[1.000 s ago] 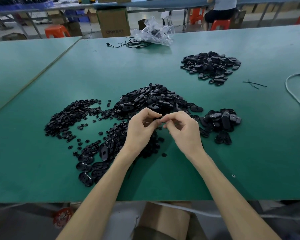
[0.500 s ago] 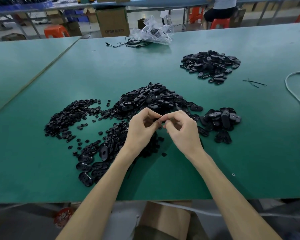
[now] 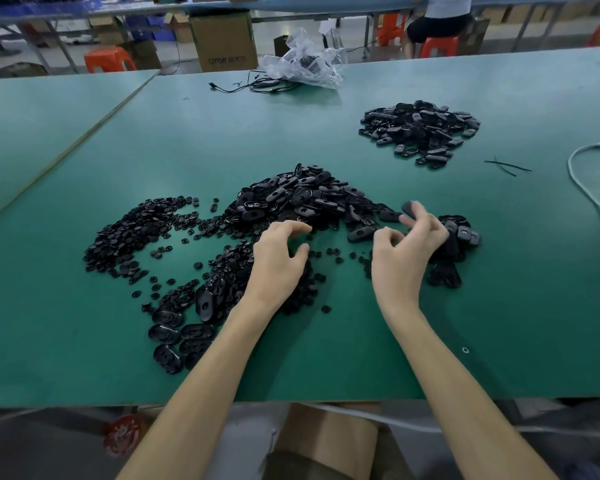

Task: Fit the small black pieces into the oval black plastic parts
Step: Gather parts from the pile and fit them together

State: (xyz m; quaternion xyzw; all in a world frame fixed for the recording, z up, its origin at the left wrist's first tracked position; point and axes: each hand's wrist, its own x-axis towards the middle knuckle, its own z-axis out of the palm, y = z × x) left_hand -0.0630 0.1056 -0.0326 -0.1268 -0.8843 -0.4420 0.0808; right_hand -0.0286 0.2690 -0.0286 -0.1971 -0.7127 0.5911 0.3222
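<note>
Head view. My left hand hovers low over the green table. Its thumb and fingers are loosely curled with a gap between them, and there is nothing in them that I can see. Its fingertips sit at the near edge of the main heap of oval parts. Scattered small black pieces lie just to its right, and the big spread of small pieces is well off to its left.

My right hand is a little higher, with its fingers fanned and blurred. One oval part shows right at those fingertips. It may be pinched or already free of them; I cannot tell which through the blur. Just to the right of that hand lies a small cluster of ovals, which I take for the done ones.

As I judge it, the next fit turns on a loose oval lying between my hands. Its long axis runs roughly left to right, and it sits just beside my right thumb, so the right hand is nearer to it. The scattered small pieces are nearer the left hand, so that hand should pick the insert.

Farther back are another heap of ovals, a clear plastic bag and a white cable.
</note>
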